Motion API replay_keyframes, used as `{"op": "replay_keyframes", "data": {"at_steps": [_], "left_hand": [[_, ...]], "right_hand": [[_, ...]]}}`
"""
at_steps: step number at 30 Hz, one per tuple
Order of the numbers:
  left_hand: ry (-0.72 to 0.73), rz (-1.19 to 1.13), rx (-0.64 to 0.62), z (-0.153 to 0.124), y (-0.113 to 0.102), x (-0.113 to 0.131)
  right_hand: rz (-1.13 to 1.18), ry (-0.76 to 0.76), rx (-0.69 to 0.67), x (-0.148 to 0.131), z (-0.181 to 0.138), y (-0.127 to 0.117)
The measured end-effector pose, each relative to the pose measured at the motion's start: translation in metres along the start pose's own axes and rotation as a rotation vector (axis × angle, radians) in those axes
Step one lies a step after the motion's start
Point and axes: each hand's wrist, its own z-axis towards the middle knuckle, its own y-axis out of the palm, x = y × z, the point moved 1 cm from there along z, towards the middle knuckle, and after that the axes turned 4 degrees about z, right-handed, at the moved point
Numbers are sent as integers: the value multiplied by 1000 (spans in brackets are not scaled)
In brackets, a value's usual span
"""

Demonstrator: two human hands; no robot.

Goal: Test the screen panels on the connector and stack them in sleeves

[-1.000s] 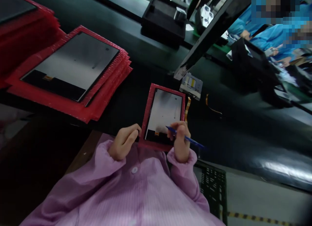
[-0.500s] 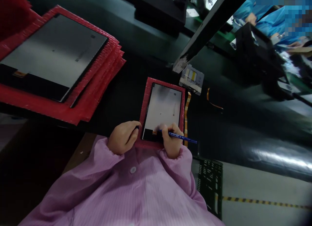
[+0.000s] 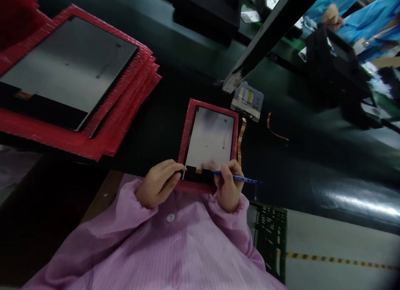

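Note:
A display panel (image 3: 210, 136) with a pale back and a black lower strip lies on a red bubble-wrap sheet (image 3: 185, 138) before me. At the strip's top edge shows a small orange flex tab (image 3: 198, 171). My right hand (image 3: 229, 186) is closed around a slim blue pen-like tool (image 3: 242, 179), its tip pointing left over the strip, apart from the tab. By the panel's lower left corner is my left hand (image 3: 159, 182), thumb and fingers close together with a small dark thing between them, too small to name.
Red bubble-wrap sheets (image 3: 125, 119) are stacked at left, with a larger-looking panel (image 3: 71, 69) on top. A small grey device (image 3: 247, 101) and orange flex strips (image 3: 241, 140) lie right of the work. A dark post (image 3: 265, 44) slants above. Across the bench, co-workers in blue sleeves work.
My right hand has drawn back to the right, taking the blue tool's tip away from the orange tab. My left fingers have straightened and shifted slightly over the panel's corner.

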Motion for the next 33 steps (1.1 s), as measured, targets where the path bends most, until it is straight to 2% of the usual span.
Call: {"op": "replay_keyframes", "data": {"at_steps": [5,9,17,19,22,25,30,33], "left_hand": [[-44,-284,-181,-7,11,25],[-103,-308,-261,-11,18,26],[-52,-192,-189,-14,17,30],[-53,-196,-157,-17,19,33],[-46,-167,-112,-18,17,36],[-22,-190,-140,-16,11,40],[-96,-208,-159,-15,7,40],[-153,-249,-173,-17,10,38]], "right_hand": [[184,137,-238,-10,-22,5],[211,168,-329,-11,-24,12],[148,35,-297,-12,-32,18],[133,26,-344,-13,-38,21],[111,30,-500,-16,-43,24],[90,11,-621,-21,-44,26],[56,-14,-701,-27,-40,31],[68,-48,-701,-29,-40,34]]}}
